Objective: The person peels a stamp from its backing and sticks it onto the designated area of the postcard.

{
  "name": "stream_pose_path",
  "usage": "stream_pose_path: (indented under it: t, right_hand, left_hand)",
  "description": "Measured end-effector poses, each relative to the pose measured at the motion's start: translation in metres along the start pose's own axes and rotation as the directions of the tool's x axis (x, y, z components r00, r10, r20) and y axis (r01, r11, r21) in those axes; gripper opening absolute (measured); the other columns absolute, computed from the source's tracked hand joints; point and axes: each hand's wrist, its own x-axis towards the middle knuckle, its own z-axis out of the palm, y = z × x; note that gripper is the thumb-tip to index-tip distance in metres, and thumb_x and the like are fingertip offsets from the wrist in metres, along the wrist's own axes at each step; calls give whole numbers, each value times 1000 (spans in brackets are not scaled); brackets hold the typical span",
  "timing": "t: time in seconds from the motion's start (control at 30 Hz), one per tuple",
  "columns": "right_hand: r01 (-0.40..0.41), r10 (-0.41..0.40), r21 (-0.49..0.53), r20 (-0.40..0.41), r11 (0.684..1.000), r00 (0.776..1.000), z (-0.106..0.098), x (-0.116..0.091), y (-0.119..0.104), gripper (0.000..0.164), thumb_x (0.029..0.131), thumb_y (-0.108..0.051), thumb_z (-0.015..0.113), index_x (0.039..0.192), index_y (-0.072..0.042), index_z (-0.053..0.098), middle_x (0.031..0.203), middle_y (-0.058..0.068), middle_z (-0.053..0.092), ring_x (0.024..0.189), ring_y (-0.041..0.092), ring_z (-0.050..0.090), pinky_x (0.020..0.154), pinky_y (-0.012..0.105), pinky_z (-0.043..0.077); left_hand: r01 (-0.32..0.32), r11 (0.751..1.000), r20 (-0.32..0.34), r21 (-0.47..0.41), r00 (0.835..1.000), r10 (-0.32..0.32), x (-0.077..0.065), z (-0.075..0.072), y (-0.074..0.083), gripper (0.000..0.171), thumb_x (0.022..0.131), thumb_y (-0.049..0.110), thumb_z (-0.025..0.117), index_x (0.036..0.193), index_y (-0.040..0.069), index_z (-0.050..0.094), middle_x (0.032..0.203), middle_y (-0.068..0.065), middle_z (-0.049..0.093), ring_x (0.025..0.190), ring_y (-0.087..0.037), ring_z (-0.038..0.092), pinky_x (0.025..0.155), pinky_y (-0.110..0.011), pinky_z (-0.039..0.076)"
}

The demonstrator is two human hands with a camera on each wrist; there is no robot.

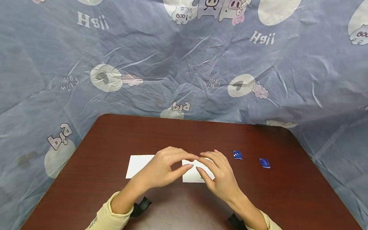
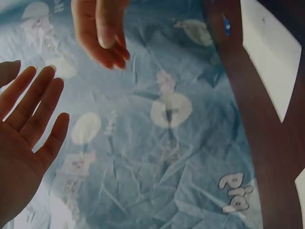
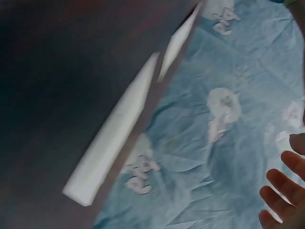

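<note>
My left hand (image 1: 164, 167) hovers over the table between two white cards, its fingers loosely bent and nothing in its grasp. Facing it is my right hand (image 1: 221, 175), also raised and empty, fingers spread and slightly curved. The fingertips of both hands come close together in the head view. Below them lies the right white card (image 1: 191, 175), partly covered by the hands, with a small dark mark near its lower edge. The left white card (image 1: 137, 164) is partly behind my left hand. In the left wrist view the left palm (image 2: 24, 143) shows with fingers extended.
Two small blue packets (image 1: 237, 155) lie to the right of my right hand, the farther one (image 1: 264, 163) nearer the table's right side. The brown table (image 1: 172, 131) ends at a blue patterned cloth (image 1: 161, 57) behind it. Black straps (image 1: 140, 207) hang at the wrists.
</note>
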Motion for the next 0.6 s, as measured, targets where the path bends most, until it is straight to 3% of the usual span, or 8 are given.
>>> stream_pose_path:
  t: [0.1, 0.2, 0.37, 0.47, 0.6]
  right_hand:
    - [-37, 39, -36, 57, 999, 998, 0, -16, 9, 34, 100, -32, 50, 107, -3, 68, 107, 10, 64, 100, 28, 58, 103, 42, 33]
    - [-94, 102, -71, 121, 993, 987, 0, -31, 21, 37, 100, -35, 48, 108, -3, 67, 108, 12, 63, 101, 29, 58, 102, 43, 34]
    - [-218, 245, -158, 187, 963, 951, -2, -47, 39, 28, 91, -24, 66, 110, -4, 67, 111, 13, 62, 103, 32, 57, 93, 49, 39]
    - [-303, 356, -251, 204, 919, 912, -5, -52, 48, 33, 83, -16, 73, 112, -4, 66, 113, 14, 62, 106, 34, 56, 91, 52, 40]
    - [-394, 501, -382, 238, 836, 832, -10, -54, 58, 37, 85, -15, 72, 118, 0, 63, 116, 19, 61, 109, 38, 56, 89, 55, 43]
  left_hand:
    - [-41, 999, 47, 30, 998, 40, -2, 9, 5, 20, 95, 19, 60, 110, 10, 70, 100, 6, 69, 90, -4, 62, 84, -23, 46]
    - [-32, 999, 110, 30, 994, 28, -5, 18, 9, 22, 97, 24, 58, 111, 12, 70, 100, 7, 69, 94, -3, 61, 84, -22, 45]
    - [31, 999, 151, -21, 988, -28, -10, 30, 11, 20, 94, 22, 61, 111, 15, 70, 99, 9, 69, 95, -1, 60, 85, -26, 46]
    - [45, 998, 164, -46, 986, -37, -12, 35, 10, 20, 93, 20, 63, 112, 16, 70, 98, 9, 68, 94, -1, 60, 86, -24, 45]
    - [44, 997, 183, -66, 983, -31, -13, 42, 9, 20, 93, 19, 64, 111, 16, 70, 99, 10, 68, 95, -1, 60, 89, -22, 43]
